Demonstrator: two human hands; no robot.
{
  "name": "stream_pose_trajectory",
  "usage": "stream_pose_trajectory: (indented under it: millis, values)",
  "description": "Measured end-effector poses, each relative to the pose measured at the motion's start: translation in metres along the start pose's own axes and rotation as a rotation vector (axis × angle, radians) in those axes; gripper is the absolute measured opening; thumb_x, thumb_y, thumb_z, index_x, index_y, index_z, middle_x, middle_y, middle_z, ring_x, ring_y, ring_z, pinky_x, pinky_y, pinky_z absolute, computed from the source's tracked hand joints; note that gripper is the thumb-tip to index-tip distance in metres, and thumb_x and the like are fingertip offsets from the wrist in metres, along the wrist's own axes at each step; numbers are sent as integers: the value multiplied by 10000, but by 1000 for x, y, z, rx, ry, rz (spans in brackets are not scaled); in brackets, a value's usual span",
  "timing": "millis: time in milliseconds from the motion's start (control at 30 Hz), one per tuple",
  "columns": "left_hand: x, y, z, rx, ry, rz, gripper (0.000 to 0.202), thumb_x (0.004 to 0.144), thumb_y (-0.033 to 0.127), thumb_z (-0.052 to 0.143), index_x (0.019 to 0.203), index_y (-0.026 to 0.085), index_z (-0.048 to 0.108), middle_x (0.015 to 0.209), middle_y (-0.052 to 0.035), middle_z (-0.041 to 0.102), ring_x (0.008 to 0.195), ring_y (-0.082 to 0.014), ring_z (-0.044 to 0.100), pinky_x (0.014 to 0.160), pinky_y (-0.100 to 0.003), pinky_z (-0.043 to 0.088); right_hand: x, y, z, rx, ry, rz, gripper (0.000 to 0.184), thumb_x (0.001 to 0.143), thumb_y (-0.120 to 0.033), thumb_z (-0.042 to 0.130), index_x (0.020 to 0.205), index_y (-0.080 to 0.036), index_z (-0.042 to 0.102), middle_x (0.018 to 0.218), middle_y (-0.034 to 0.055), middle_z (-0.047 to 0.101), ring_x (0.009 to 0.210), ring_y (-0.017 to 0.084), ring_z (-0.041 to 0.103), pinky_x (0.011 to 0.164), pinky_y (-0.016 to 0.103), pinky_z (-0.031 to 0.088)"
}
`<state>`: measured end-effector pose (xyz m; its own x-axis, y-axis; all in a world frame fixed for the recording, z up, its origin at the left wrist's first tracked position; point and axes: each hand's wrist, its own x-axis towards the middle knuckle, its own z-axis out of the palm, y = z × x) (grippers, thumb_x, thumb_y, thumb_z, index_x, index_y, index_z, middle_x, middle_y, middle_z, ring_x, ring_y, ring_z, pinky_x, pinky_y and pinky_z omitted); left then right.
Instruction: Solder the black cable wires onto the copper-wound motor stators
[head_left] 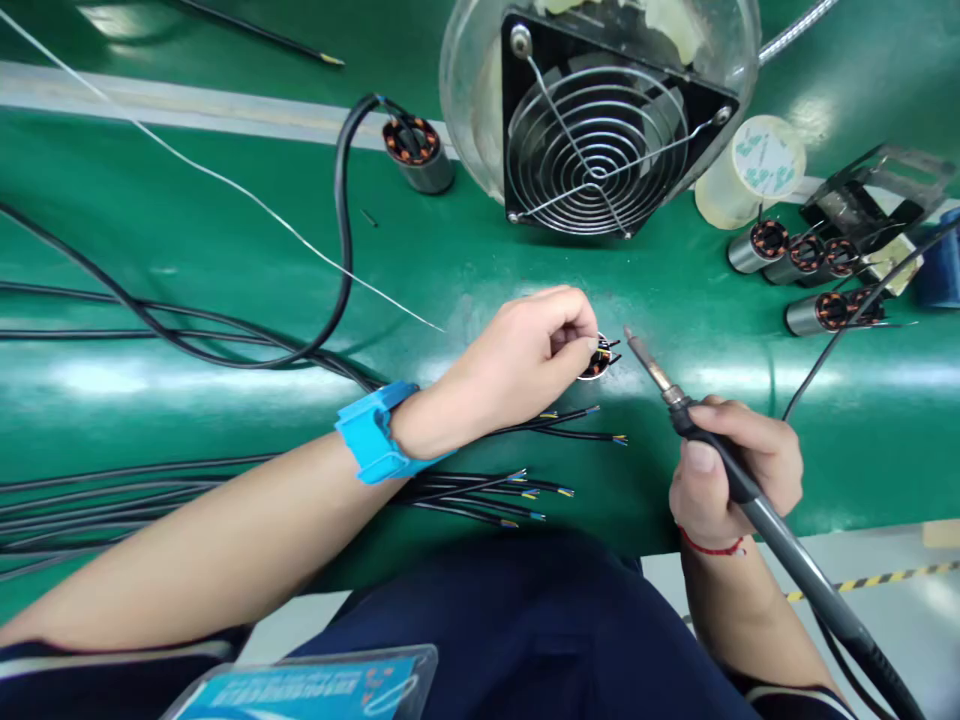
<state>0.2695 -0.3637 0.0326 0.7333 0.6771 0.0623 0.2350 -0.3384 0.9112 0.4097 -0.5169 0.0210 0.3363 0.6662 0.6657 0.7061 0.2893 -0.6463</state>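
My left hand is closed, its thumb and forefinger pinched at the near side of a small motor stator. Short black leads and a bit of yellow wire stick out of the stator; my fingers hide much of it. My right hand is wrapped round the grip of a soldering iron. The iron's tip points up and left, just right of the stator and apart from it. A thin strand of solder wire runs down from the upper left and ends left of my left hand.
Several black cables with stripped coloured ends lie at left and under my left forearm. A stator with a cable stands beyond. A fan with a wire guard is at the back. More stators and a tape roll sit at right.
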Motion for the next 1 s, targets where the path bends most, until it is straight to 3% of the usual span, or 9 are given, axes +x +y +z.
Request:
stream_pose_trajectory:
  millis: [133, 700, 1000]
  values:
    - [0, 0, 0, -17, 2, 3, 139, 821, 70, 549, 718, 164, 548, 663, 40, 522, 607, -81, 471, 568, -231, 369, 0, 1, 3, -2, -3, -29, 215, 936, -237, 621, 1126, -210, 716, 771, 24, 690, 593, 188, 631, 522, 352, 546]
    - [0, 2, -1, -14, 7, -60, 139, 828, 64, 554, 737, 169, 548, 693, 28, 577, 611, -81, 501, 564, -232, 387, 0, -1, 2, 79, -71, -4, 224, 913, -215, 620, 1126, -223, 691, 771, 14, 687, 524, 165, 573, 448, 333, 457]
    - [1, 1, 1, 7, 21, -26, 155, 828, 51, 553, 729, 170, 542, 690, 28, 570, 623, -82, 506, 585, -239, 396, 1, -1, 4, 78, -86, -4, 232, 912, -215, 605, 1127, -222, 689, 765, 9, 690, 518, 149, 542, 442, 324, 448]
